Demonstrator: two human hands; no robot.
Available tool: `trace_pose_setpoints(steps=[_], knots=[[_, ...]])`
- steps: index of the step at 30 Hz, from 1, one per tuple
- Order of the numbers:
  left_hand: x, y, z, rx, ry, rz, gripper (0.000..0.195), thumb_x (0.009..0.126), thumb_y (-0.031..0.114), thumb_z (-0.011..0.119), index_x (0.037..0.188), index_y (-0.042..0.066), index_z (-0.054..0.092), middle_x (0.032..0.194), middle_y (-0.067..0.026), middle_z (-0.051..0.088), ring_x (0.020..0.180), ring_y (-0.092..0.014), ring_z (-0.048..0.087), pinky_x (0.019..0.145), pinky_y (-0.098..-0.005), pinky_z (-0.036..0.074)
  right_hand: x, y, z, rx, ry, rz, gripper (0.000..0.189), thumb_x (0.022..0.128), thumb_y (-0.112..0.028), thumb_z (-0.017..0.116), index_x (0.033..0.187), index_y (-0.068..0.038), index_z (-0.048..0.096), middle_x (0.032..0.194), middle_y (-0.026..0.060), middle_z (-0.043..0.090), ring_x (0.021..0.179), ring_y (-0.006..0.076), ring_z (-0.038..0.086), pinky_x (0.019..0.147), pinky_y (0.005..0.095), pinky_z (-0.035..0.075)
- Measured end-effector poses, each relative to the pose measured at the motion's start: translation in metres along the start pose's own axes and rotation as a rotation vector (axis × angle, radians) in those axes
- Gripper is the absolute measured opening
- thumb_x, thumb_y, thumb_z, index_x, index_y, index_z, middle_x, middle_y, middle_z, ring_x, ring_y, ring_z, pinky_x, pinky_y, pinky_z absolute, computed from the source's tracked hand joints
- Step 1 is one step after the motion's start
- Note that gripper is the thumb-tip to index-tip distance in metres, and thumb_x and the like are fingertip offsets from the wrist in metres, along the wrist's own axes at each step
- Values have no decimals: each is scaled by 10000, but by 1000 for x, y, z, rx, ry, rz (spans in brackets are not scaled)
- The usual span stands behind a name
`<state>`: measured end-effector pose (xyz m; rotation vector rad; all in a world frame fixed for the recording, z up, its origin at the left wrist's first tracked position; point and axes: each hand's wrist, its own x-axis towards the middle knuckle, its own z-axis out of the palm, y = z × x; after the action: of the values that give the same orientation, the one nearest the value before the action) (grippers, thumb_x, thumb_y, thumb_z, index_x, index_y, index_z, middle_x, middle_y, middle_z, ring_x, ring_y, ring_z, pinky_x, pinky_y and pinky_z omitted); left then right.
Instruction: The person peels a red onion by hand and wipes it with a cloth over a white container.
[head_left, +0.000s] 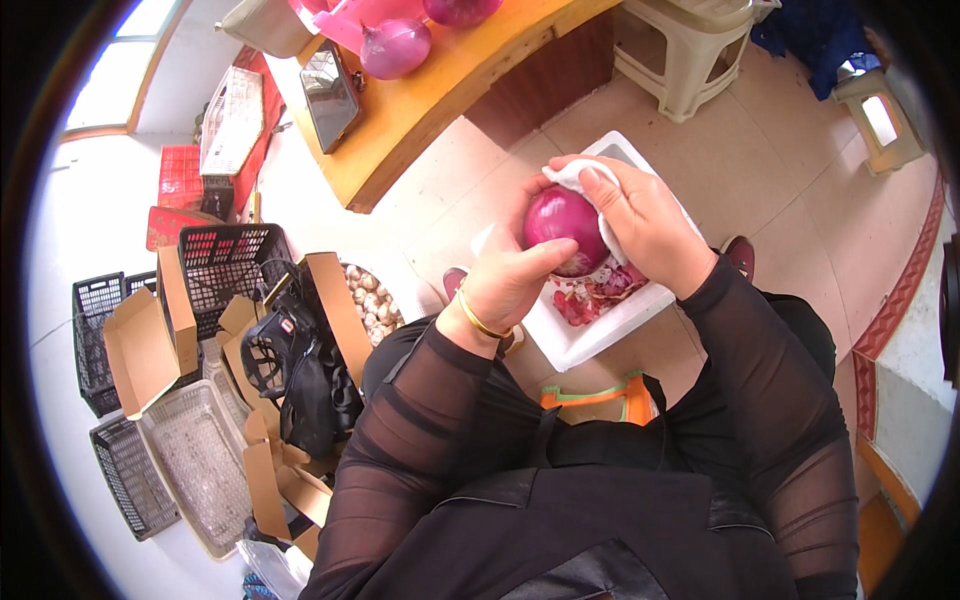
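A smooth red onion sits between my two hands above a white foam box. My left hand grips the onion from the left, its thumb lying across the lower front. In my right hand a white cloth is pinched and pressed against the onion's upper right side. Loose purple onion skins lie in the white foam box beneath. Another red onion rests on the wooden table, with one more beside it near a pink plastic container.
The curved wooden table stands ahead, holding a phone. Plastic crates, cardboard boxes, a black bag and garlic bulbs are at the left. Plastic stools stand at the upper right.
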<state>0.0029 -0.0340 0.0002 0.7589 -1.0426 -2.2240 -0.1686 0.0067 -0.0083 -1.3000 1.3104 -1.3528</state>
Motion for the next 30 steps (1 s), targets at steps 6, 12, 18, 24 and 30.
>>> trace_pose_setpoints(steps=[6,12,18,24,30], knots=[[4,2,-6,-267,51,-48,537,867,157,653,1345,83,419,1277,-107,527,1200,-257,524,1029,-461,443,-3,9,0,149,-5,188,429,1046,-312,414,1249,29,576,1064,125,662,990,174,610,906,285,455],[3,1,-6,-346,118,-78,469,915,278,620,1316,90,467,1260,-94,555,1180,-260,543,1010,-498,454,-12,13,18,-41,171,-40,329,1001,-184,477,1239,24,568,1152,224,631,1098,355,605,944,370,462],[4,-9,-11,-234,122,-85,407,948,257,590,1301,84,483,1232,-85,570,1157,-232,563,981,-390,480,-16,1,23,-434,61,-435,469,806,-68,658,1260,-19,549,1307,177,549,1210,362,520,1096,515,351],[-1,-9,-5,-13,109,-83,600,853,34,675,1377,68,385,1238,-72,538,1117,-181,571,966,-320,478,-11,-1,15,-428,-53,-403,359,834,-81,631,1186,-19,599,1215,165,604,1162,347,551,1082,489,373],[-1,1,-2,-80,0,-24,689,773,-3,719,1375,80,394,1232,-82,534,1161,-200,542,1011,-345,451,0,-8,-4,33,-2,69,357,1025,-275,460,1083,36,627,815,124,662,733,178,615,691,305,482]])
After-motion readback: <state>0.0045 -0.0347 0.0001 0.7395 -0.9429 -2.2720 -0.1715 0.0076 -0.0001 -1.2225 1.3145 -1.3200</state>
